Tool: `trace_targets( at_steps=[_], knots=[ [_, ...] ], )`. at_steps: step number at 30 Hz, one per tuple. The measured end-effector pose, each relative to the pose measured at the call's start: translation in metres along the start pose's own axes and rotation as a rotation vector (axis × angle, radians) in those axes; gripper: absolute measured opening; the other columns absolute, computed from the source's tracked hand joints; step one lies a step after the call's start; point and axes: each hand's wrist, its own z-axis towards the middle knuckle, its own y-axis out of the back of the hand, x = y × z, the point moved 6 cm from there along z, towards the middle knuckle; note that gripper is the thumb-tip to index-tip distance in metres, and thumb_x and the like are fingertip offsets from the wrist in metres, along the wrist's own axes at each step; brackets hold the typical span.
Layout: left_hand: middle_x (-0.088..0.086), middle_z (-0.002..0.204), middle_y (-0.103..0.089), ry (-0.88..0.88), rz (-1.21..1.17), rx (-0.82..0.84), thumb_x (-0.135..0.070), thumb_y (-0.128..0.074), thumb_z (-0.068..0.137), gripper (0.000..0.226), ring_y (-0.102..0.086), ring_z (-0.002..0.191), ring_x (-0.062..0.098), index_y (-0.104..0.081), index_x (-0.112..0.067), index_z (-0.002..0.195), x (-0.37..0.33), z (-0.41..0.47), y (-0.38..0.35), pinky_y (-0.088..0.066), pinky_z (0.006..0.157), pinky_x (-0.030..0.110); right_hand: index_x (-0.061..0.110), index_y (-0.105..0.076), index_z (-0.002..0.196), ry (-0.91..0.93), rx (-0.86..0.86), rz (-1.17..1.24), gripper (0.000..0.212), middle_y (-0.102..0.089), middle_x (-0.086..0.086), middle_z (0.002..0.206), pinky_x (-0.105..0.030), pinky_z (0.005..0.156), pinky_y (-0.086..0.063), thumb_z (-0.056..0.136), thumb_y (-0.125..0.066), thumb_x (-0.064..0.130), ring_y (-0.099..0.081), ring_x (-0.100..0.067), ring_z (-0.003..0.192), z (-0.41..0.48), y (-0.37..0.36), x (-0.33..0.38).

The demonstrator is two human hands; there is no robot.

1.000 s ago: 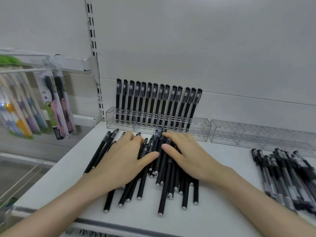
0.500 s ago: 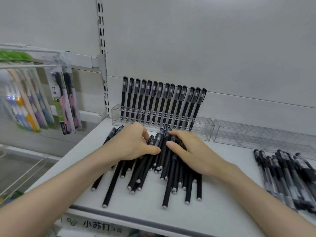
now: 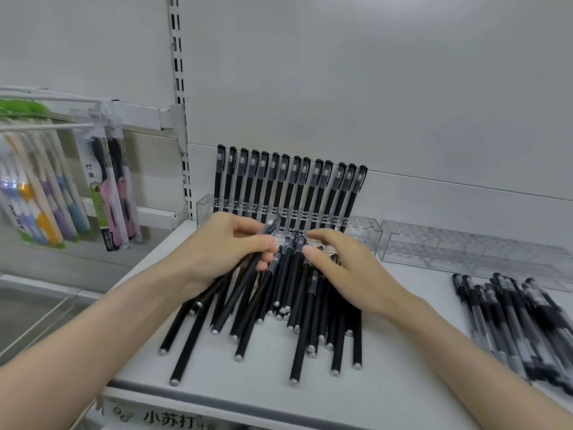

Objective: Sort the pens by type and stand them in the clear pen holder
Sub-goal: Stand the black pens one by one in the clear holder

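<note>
Black pens (image 3: 279, 308) lie heaped on the shelf (image 3: 403, 383) before the clear pen holder (image 3: 366, 232), handy for loading; the left hand (image 3: 223, 246) grips several, likely bunching one type, the relaxed right hand (image 3: 347, 268) steadying the heap.

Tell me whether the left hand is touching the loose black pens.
Touching: the head view shows the left hand gripping several of the black pens.
</note>
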Motion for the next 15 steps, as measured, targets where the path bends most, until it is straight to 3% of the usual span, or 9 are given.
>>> trace_targets(
  at_steps=[3,6,10,15],
  knots=[
    [0.015,0.092,-0.073,-0.064,-0.212,0.018,-0.007,-0.061,0.087,0.010,-0.069,0.079,0.018,-0.070,-0.005,0.090,-0.014,0.009,-0.011,-0.058,0.072,0.023,0.025,-0.060,0.117,-0.002,-0.160,0.281,0.026,-0.064,0.018,0.110,-0.008,0.082,-0.041,0.094,-0.053,0.036,-0.057,0.010,0.098,0.003,0.020,0.007],
    [0.012,0.095,-0.073,-0.121,-0.285,0.047,-0.007,-0.061,0.087,0.017,-0.071,0.088,0.019,-0.068,-0.004,0.102,-0.024,0.019,-0.028,-0.057,0.078,0.025,0.024,-0.066,0.102,-0.031,-0.288,0.487,0.013,-0.068,0.015,0.093,-0.006,0.072,-0.044,0.091,-0.061,0.027,-0.060,0.010,0.083,0.008,0.037,0.007],
    [0.012,0.092,-0.074,-0.186,-0.312,0.064,-0.006,-0.069,0.080,0.021,-0.071,0.089,0.021,-0.069,-0.005,0.100,-0.034,0.028,-0.048,-0.057,0.079,0.026,0.023,-0.070,0.085,-0.086,-0.393,0.632,0.004,-0.071,0.014,0.074,-0.009,0.068,-0.048,0.087,-0.067,0.021,-0.063,0.004,0.073,0.011,0.052,0.001],
    [0.010,0.083,-0.075,-0.204,-0.255,0.053,-0.011,-0.074,0.076,0.020,-0.072,0.082,0.020,-0.070,-0.004,0.094,-0.039,0.034,-0.064,-0.058,0.076,0.026,0.020,-0.069,0.077,-0.131,-0.451,0.670,0.011,-0.065,0.016,0.060,-0.008,0.061,-0.044,0.086,-0.068,0.014,-0.058,0.005,0.061,0.012,0.063,-0.008]
  ],
)
